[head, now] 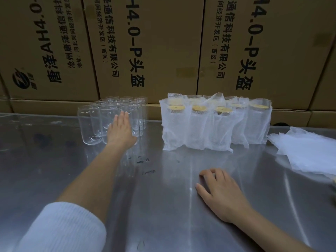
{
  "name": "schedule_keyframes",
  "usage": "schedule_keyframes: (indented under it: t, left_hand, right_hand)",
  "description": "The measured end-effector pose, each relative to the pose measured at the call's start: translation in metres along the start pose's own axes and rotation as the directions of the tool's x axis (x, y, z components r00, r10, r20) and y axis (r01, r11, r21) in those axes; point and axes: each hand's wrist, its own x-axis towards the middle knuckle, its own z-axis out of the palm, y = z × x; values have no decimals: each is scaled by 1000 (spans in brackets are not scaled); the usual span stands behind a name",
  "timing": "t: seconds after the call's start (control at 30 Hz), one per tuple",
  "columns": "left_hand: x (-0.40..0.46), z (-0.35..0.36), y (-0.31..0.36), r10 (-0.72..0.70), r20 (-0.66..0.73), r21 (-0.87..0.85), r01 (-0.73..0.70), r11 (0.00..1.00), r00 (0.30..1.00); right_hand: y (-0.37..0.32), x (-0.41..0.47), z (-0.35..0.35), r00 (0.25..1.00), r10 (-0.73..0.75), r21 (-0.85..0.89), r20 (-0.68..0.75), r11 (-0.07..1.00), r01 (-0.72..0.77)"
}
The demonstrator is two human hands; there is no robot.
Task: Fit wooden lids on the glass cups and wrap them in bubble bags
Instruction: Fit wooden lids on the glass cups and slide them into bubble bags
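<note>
Several bare glass cups (90,124) stand in a cluster at the back left of the steel table. My left hand (121,131) reaches into the front of that cluster, fingers together and wrapped on the front right glass cup (135,122). To the right stand several wrapped cups (196,130), each in a white bubble bag with a wooden lid (200,108) showing at the top. My right hand (220,192) rests palm down on the table in front, fingers spread, holding nothing. A stack of flat bubble bags (309,151) lies at the right edge.
The steel table (163,206) is shiny and reflective. A wall of large cardboard boxes (154,48) stands right behind the cups. A small part of a wooden lid (334,183) shows at the far right edge.
</note>
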Motion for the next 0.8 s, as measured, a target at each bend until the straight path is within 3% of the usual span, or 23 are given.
schedule_keyframes:
  t: [0.3,0.4,0.53,0.8]
  left_hand:
    - [15,4,11,36,-89,47,-31,998,995]
    - [14,3,13,61,-209,25,-57,998,976]
    - [10,-1,12,122,-369,117,-84,990,922]
    - [-25,-6,13,167,-341,43,-162,986,925]
  right_hand:
    - [1,0,2,1000,-18,1,-13,1000,18]
    - [0,0,1,1000,-13,-4,-9,1000,13]
    - [0,0,0,1000,-4,-6,-1,1000,4]
    - [1,2,2,1000,24,1,1,1000,-24]
